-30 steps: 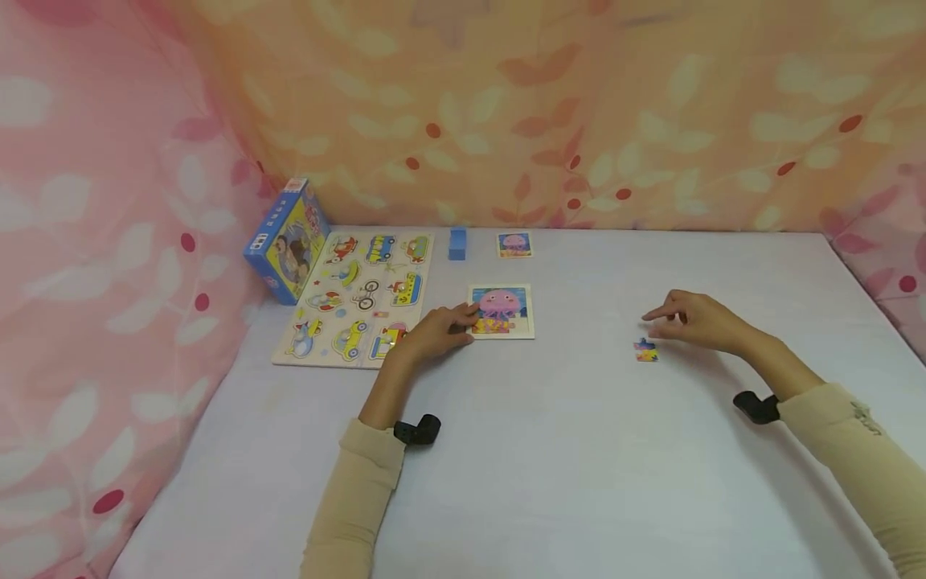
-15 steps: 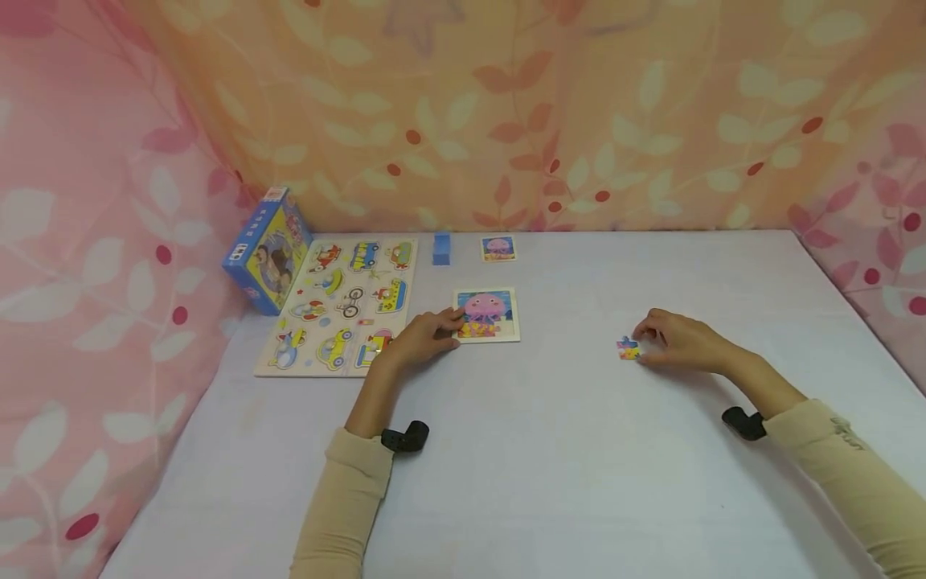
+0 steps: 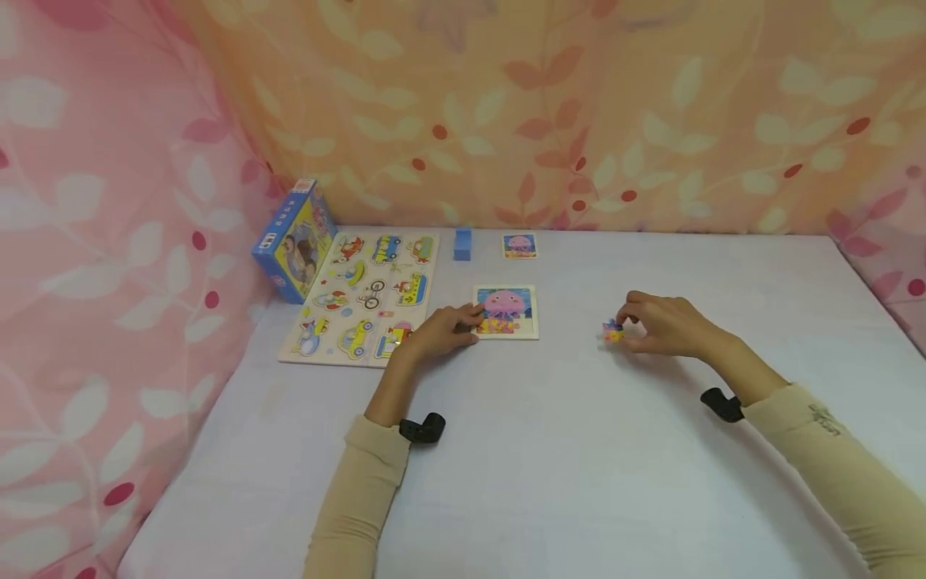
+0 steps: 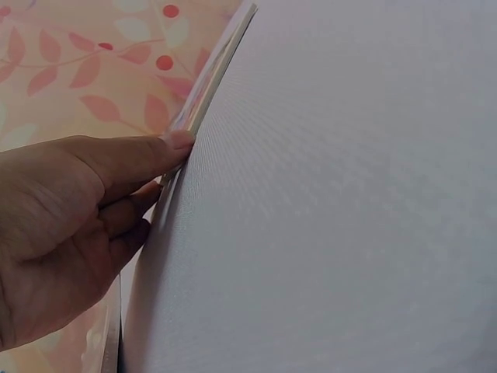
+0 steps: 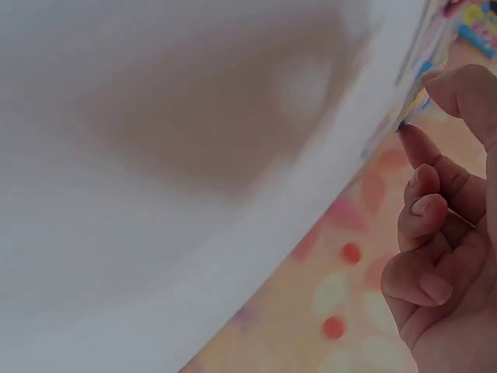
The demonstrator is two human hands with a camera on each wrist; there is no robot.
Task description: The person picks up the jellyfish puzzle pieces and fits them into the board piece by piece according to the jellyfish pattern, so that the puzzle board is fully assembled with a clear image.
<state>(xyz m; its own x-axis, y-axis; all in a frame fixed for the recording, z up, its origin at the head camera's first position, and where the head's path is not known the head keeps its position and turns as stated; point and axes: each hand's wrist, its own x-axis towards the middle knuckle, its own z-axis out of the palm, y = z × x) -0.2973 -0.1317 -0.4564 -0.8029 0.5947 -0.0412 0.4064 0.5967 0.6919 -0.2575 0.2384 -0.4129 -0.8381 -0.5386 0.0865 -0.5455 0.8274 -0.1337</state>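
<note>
A framed jellyfish jigsaw puzzle [image 3: 504, 310] lies on the table, its lower right corner showing a pale gap. My left hand [image 3: 443, 331] grips its left edge; in the left wrist view the thumb [image 4: 177, 141] lies against the frame's edge [image 4: 221, 74], and the other fingers are partly hidden behind it. To the right, a small blue and yellow jigsaw piece [image 3: 612, 330] is pinched between the thumb and index finger of my right hand [image 3: 673, 323], held a little above the table. The right wrist view shows that piece [image 5: 414, 99] edge-on, with the remaining fingers curled.
A wooden vehicle peg board [image 3: 343, 301] lies left of the puzzle, partly behind my left wrist. A blue box [image 3: 297, 241] stands at its far corner. Farther back are a blue block [image 3: 462, 244] and a small jellyfish picture card [image 3: 520, 246]. Patterned curtains border the table.
My right hand has come down to the jigsaw piece, pinched it and lifted it, shifting left toward the puzzle. My left hand keeps its hold on the puzzle frame.
</note>
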